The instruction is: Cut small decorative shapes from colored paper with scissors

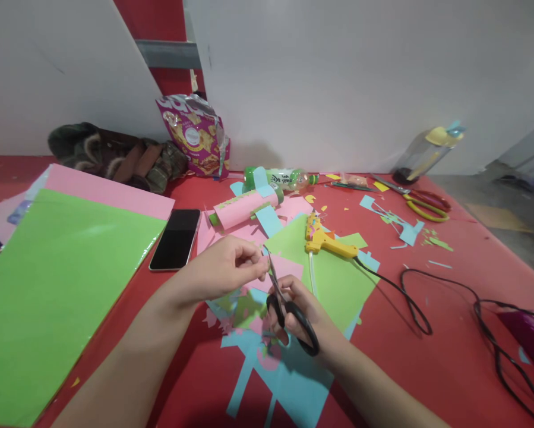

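My right hand [300, 309] is wrapped round the handles of a pair of black-handled scissors [309, 333], whose blades point up and away. Close to the blade tips, my left hand [231, 267] is closed in a pinch; what it holds, if anything, is too small to make out. Beneath both hands lie pink, green and blue paper scraps [249, 309]. A yellow glue gun [331, 242] rests on green paper [347, 285] to the right. Just beyond my left hand is a tube wrapped in pink paper [244, 209] with blue strips.
At left lie a large green sheet [70, 285] and a black phone [176, 239]. Along the back are a snack bag [195, 134], a green bottle [288, 178] and red-and-yellow-handled scissors [427, 205]. A black cord [420, 315] trails right; a clear bottle [427, 154] stands back right.
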Motion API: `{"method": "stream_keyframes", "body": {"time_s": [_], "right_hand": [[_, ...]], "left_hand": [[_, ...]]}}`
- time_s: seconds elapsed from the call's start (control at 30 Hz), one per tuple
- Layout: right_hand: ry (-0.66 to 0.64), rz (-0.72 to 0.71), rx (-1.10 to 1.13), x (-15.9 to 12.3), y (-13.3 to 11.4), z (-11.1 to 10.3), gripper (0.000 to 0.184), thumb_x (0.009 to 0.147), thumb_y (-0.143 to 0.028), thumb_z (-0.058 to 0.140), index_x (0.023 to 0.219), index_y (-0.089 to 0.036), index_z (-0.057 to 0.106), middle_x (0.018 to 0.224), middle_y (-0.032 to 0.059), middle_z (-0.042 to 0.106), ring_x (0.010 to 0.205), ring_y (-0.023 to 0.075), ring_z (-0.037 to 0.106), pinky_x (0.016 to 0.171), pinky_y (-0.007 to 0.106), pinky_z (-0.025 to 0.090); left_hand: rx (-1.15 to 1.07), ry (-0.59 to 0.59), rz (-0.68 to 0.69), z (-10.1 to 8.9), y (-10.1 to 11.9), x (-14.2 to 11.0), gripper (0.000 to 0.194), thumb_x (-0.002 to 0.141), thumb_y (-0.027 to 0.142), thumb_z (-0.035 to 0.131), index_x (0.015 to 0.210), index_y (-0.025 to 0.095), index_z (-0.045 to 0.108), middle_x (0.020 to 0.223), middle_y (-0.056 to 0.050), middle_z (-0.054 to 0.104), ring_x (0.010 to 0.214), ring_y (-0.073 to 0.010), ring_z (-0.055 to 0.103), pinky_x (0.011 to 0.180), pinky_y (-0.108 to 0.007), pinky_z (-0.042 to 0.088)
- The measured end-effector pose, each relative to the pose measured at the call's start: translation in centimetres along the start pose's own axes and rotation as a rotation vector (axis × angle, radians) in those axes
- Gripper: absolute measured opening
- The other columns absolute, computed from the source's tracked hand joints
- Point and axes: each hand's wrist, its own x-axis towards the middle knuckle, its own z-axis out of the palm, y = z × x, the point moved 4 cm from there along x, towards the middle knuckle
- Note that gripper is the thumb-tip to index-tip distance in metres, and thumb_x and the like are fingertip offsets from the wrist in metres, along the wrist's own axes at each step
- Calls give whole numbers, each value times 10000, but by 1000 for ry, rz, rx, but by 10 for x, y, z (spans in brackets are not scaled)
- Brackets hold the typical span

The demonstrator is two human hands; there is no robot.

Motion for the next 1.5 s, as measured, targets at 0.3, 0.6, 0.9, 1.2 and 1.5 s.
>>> {"method": "stream_keyframes", "body": {"time_s": [0.3, 0.6, 0.9, 1.2, 1.5], "right_hand": [[-47, -1, -30, 0, -2, 2, 462, 661, -551, 544, 881, -207, 328, 662, -31, 449, 506, 82, 448, 479, 232, 353], [-31, 8, -25, 0, -3, 2, 460, 654, -560, 543, 864, -212, 327, 626, -48, 441, 473, 75, 426, 466, 231, 345], [-13, 4, -5, 0, -2, 1, 464, 645, -559, 554, 857, -208, 337, 608, -54, 434, 438, 64, 420, 438, 213, 336], [3, 9, -4, 2, 0, -1, 487, 613, -561, 582, 847, -208, 341, 615, -64, 408, 418, 46, 403, 406, 193, 327], [16, 4, 15, 1, 0, 0, 470, 623, -543, 586, 868, -216, 355, 646, -57, 401, 449, 47, 404, 429, 198, 355]], "left_hand": [[4, -13, -18, 1, -1, 0, 292, 743, 337, 447, 538, 131, 483, 451, 46, 388, 436, -67, 367, 420, -170, 281], [-4, -21, -20, 1, -1, 1, 286, 739, 344, 450, 556, 129, 500, 473, 36, 411, 455, -73, 394, 430, -170, 299], [-6, -24, -24, 1, -3, 1, 294, 737, 360, 455, 550, 135, 485, 465, 51, 336, 450, -71, 352, 431, -174, 285], [1, -29, -24, 1, -2, 1, 294, 746, 344, 446, 540, 134, 461, 482, 51, 310, 461, -66, 325, 441, -174, 277], [-33, -15, -19, 2, -5, 2, 278, 738, 342, 454, 557, 133, 485, 490, 54, 304, 467, -71, 328, 448, -181, 276]]}}
